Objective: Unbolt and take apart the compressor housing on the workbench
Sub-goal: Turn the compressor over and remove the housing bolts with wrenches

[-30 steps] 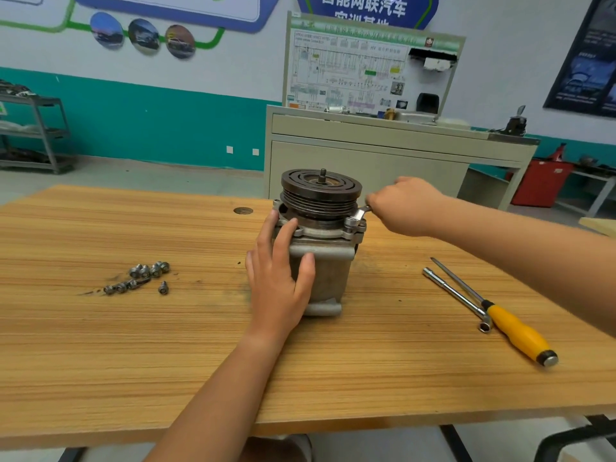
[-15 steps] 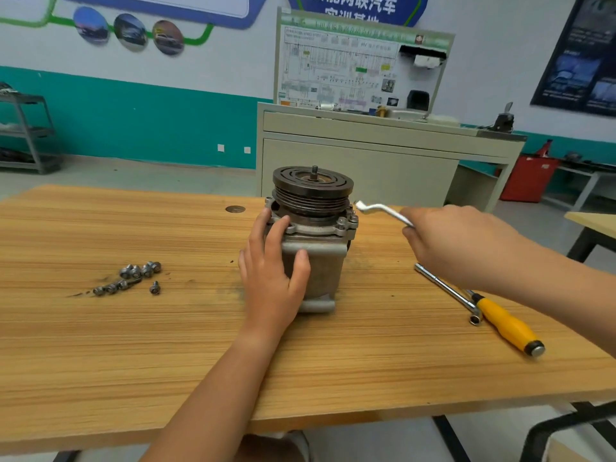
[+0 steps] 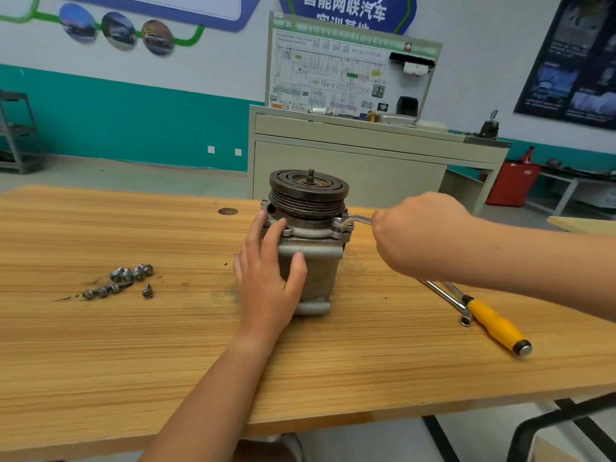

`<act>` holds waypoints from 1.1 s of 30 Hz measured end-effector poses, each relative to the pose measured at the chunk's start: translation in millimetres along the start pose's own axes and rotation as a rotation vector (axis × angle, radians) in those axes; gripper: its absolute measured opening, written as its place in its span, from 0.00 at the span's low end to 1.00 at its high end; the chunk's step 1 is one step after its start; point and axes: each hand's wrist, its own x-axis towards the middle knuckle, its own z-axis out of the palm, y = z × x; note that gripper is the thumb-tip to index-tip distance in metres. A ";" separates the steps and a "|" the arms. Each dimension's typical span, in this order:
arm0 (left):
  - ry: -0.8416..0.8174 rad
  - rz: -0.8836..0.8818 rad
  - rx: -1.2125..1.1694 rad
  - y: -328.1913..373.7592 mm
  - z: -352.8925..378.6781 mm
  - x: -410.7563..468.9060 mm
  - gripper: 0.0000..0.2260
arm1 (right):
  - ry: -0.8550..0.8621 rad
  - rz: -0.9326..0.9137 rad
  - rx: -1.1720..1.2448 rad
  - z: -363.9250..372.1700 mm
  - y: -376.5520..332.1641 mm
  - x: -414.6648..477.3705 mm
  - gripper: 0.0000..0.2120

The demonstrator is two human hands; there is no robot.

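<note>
Head view showed the compressor standing upright in the middle of the workbench, with its dark round pulley on top. The left hand pressed on the compressor's near left side. Its fingers were almost straight and spread a little, with the tips up by the metal rim under the pulley, and the thumb lay on the front face.

The right hand was curled tight round the handle of a thin wrench. The wrench reached out past those fingers to a bolt on the rim's right side — I could not tell how well it sat on the bolt.

Well away from the left fingers, out to their left, lay a small heap of loose bolts. Below the right arm lay a yellow-handled screwdriver and, just beside it, a metal socket bar — no fingers touched them.
</note>
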 end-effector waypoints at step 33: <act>0.007 0.002 -0.024 -1.8 0.4 0.8 0.24 | 0.059 0.035 0.074 1.9 -10.7 -5.3 0.14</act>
